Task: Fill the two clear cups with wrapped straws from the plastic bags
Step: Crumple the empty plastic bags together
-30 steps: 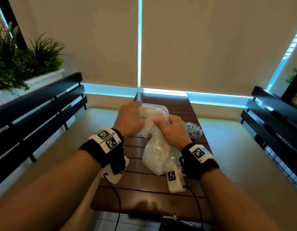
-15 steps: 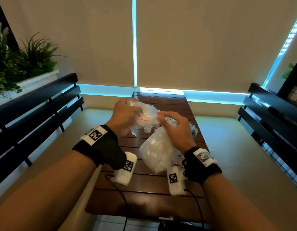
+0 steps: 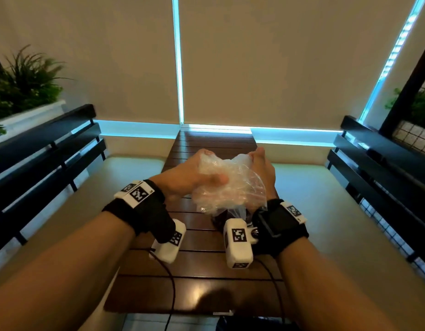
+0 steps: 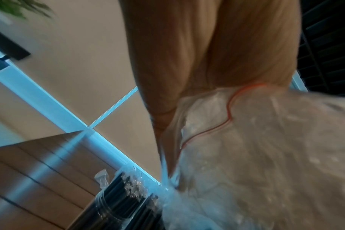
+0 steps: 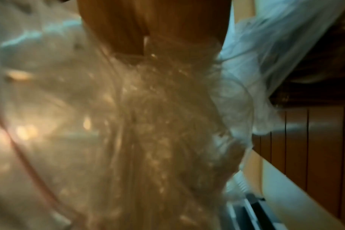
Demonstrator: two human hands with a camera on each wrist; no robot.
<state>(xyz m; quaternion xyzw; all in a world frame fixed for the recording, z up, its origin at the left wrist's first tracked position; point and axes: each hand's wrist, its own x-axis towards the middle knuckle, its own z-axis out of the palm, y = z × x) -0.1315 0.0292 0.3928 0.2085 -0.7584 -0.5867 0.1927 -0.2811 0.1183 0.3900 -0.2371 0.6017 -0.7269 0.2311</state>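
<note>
Gripping a crumpled clear zip bag from both sides: left hand curled round its left flank with the thumb pressed across the front, right hand pinching the right edge. Held up above the slatted wooden table, red zip line running up into the left palm. Likely still working the bag mouth open, or bunching up a spent bag; contents too blurred to tell. Below the left wrist, a clear cup packed with dark wrapped straws. Second cup not visible. Next: parting the seal, then reaching in for a bundle.
</note>
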